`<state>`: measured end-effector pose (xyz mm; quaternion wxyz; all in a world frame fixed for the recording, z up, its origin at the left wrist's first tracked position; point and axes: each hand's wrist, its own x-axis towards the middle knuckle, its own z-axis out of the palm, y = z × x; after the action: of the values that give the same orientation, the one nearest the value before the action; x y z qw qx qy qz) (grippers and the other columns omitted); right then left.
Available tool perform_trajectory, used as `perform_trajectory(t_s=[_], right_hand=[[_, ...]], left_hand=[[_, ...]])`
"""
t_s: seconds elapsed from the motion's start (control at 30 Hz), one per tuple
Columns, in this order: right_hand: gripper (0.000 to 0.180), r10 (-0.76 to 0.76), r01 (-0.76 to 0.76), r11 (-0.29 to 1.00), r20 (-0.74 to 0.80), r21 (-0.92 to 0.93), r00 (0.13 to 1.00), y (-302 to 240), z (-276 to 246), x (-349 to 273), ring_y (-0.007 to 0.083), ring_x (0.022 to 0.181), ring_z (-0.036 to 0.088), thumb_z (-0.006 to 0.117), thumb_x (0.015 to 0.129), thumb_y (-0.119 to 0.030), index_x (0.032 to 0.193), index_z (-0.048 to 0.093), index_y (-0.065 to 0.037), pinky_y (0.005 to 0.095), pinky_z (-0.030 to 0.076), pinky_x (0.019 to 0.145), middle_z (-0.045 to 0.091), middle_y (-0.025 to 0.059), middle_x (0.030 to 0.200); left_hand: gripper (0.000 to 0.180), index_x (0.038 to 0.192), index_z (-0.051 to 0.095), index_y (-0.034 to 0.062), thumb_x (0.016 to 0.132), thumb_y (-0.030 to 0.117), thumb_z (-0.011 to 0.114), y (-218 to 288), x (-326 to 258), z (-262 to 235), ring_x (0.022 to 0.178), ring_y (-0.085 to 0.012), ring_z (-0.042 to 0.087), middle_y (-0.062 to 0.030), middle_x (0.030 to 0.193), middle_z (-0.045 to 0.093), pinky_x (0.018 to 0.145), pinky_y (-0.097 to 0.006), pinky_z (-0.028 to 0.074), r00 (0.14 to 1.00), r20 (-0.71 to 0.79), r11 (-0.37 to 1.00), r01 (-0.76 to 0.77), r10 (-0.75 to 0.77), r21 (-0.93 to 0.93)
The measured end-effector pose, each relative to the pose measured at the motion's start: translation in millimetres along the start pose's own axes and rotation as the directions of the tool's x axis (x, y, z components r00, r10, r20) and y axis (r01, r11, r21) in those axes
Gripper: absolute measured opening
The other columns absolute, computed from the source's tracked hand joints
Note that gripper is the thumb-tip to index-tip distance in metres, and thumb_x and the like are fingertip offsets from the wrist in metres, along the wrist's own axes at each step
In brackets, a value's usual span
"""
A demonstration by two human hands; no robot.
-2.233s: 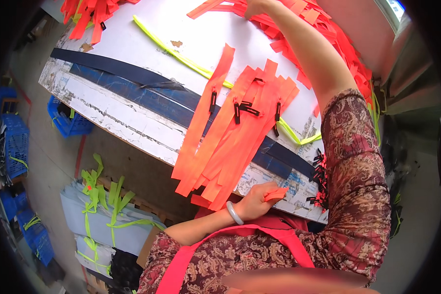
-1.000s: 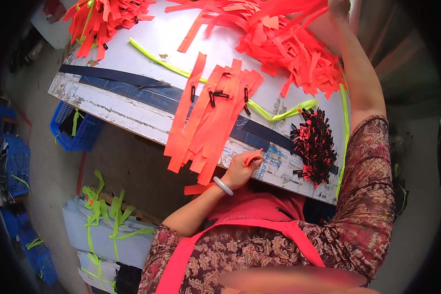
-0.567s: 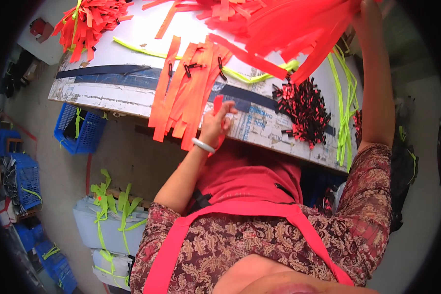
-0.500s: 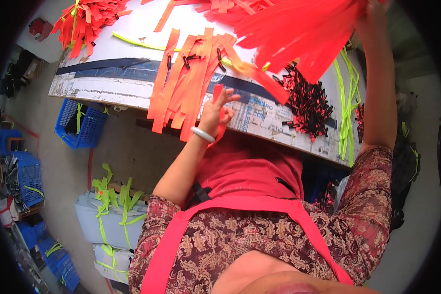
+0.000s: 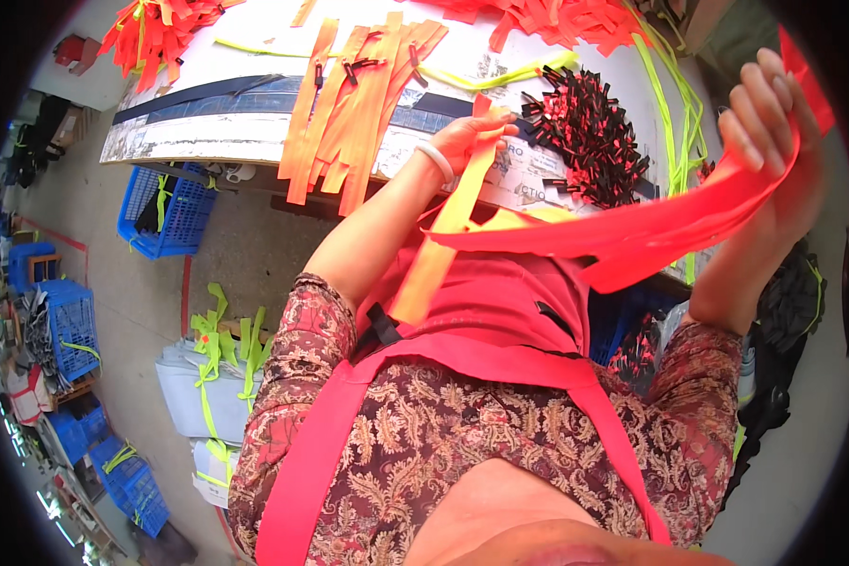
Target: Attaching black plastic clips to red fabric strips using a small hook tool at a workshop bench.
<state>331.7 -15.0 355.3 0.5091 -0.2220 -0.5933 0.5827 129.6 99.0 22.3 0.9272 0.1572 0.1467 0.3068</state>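
My left hand (image 5: pixel 467 139) is closed in a pinch on an orange fabric strip (image 5: pixel 443 241) at the table's front edge. The strip hangs down across my red apron. Raised at the right, my right hand (image 5: pixel 769 118) is closed around red fabric strips (image 5: pixel 632 236), which trail leftward and reach the orange strip. Several flat orange strips (image 5: pixel 340 113) lie on the table left of my left hand, with small black pieces (image 5: pixel 363 68) on some. Between my hands, farther back, sits a heap of small black and red pieces (image 5: pixel 590 137).
The worn white table (image 5: pixel 226 146) has dark blue tape along it. Red strips (image 5: pixel 160 38) are piled at its far left, more red strips (image 5: pixel 557 24) at the back. Yellow-green ribbons (image 5: pixel 674 141) drape over the right side. A blue basket (image 5: pixel 170 212) and a grey bundle (image 5: pixel 193 387) are at the left.
My right hand has come down and toward me from the far right, bringing the red strips off the table. My left hand has shifted right, its spread fingers now pinching an orange strip.
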Motion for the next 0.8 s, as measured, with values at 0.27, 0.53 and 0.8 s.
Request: perform_trajectory(t_s=[0.27,0.53,0.8], right_hand=[[0.02,0.359,-0.356,0.903,0.032,0.243,0.933,117.8,-29.9,-44.6,0.0095,0.051,0.05,0.05,0.094,-0.024,0.086,0.047,-0.006,0.0272,0.049,0.057,0.046,-0.0001,0.064],[0.023,0.446,-0.396,0.866,-0.113,0.306,0.888,189.4,-71.0,-53.3,0.0034,0.047,0.037,0.05,0.096,-0.023,0.079,0.047,-0.008,0.0202,0.038,0.049,0.039,-0.0049,0.062],[0.022,0.556,-0.529,0.8,-0.018,0.285,0.831,266.9,5.0,-39.3,0.0076,0.055,0.05,0.067,0.088,-0.025,0.086,0.056,-0.006,0.0232,0.044,0.052,0.052,-0.0005,0.069]], left_hand=[[0.014,0.106,0.053,0.0009,0.093,0.004,0.05,28.3,-73.9,-1.0,0.055,-0.0056,0.045,0.0008,0.067,0.046,0.052,-0.02,0.037,0.947,0.079,0.941,-0.32,0.312,0.114],[0.022,0.113,0.051,-0.001,0.101,0.013,0.039,63.3,-188.0,-21.1,0.05,-0.0052,0.028,-0.0004,0.076,0.04,0.045,-0.019,0.027,0.82,-0.005,0.82,-0.572,0.572,-0.002],[0.029,0.102,0.058,0.0077,0.099,0.034,0.045,-37.3,-97.4,32.2,0.083,-0.0094,0.058,-0.0025,0.094,0.06,0.071,-0.024,0.049,0.821,-0.154,0.781,-0.441,0.55,0.442]])
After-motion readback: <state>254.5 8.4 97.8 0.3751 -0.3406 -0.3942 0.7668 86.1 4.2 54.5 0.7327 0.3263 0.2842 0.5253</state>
